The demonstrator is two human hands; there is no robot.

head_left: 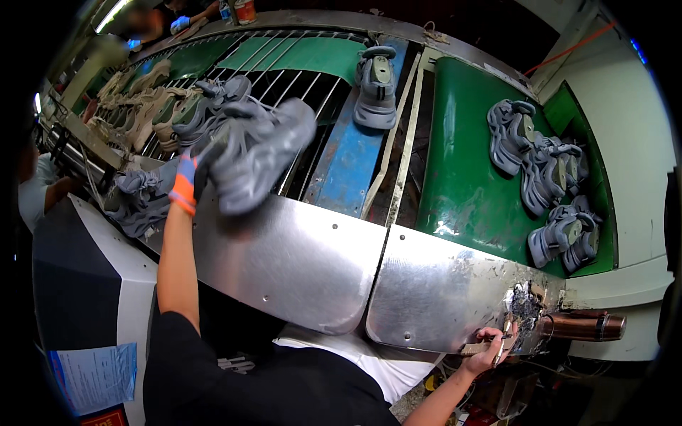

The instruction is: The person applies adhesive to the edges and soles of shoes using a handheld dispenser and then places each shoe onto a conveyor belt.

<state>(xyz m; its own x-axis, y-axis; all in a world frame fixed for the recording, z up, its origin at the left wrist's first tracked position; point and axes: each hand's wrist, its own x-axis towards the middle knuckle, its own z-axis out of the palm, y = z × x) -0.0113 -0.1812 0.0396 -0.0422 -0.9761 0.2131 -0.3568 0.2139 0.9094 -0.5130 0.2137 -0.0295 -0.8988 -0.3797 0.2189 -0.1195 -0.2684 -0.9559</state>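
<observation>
Left hand point(186, 181) clasps grey footwear point(263, 156); right hand point(487, 351) pinches a slim tool point(505, 339) near a copper flask point(586, 326), contents hidden.

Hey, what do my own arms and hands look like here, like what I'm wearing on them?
Your left hand wears a glove with a bright orange cuff and a bluish-purple part above it; blur hides the fingertip details. A plain black short sleeve leaves the left forearm uncovered. Your right hand has no glove, and no sleeve shows on that forearm.
</observation>
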